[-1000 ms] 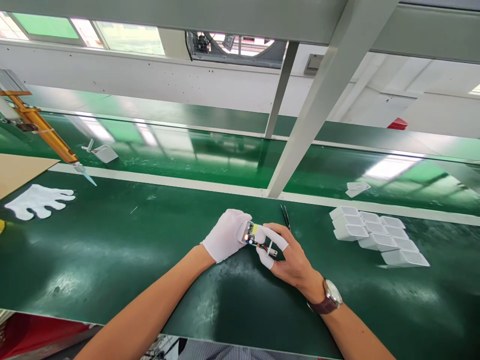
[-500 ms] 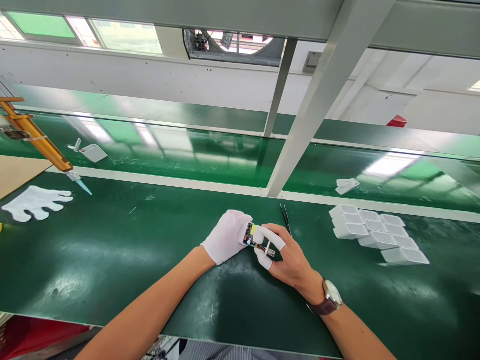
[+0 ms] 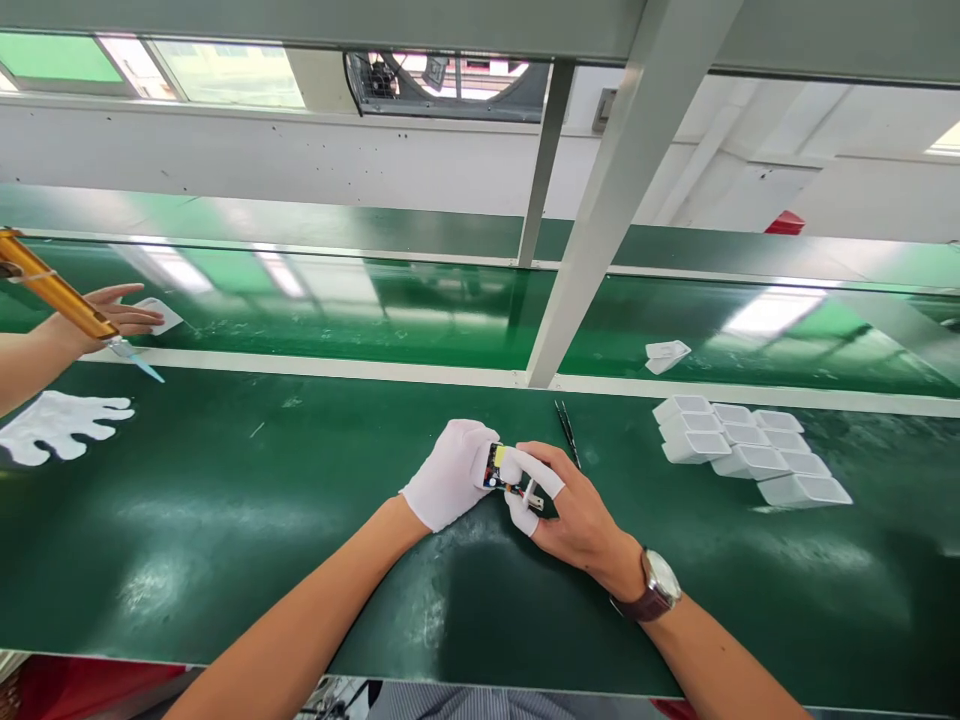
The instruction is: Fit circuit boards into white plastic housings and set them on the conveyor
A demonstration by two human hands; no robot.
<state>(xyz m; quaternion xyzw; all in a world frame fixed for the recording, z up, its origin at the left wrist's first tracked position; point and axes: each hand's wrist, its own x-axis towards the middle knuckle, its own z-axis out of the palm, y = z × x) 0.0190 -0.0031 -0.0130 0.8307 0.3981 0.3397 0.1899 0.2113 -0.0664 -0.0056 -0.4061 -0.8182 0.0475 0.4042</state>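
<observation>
My left hand (image 3: 451, 476), in a white glove, is closed on one end of a small circuit board (image 3: 495, 468) with a yellow part on it. My right hand (image 3: 574, 510) has white covers on some fingers and a watch at the wrist. Its fingers pinch the board's other side, near short wires and a small metal connector (image 3: 535, 502). Black tweezers (image 3: 568, 432) lie on the green table (image 3: 300, 560) just beyond my right hand.
White plastic trays (image 3: 742, 440) stand grouped at the right. A flat white glove (image 3: 64, 425) lies at the left, below an orange syringe (image 3: 64, 290). Another person's hand (image 3: 112, 310) reaches in there. A slanted post (image 3: 592, 230) rises at the table's back edge.
Another person's hand has come in from the left, at the small white piece behind the syringe. The view has shifted slightly. Both my hands keep their hold on the board.
</observation>
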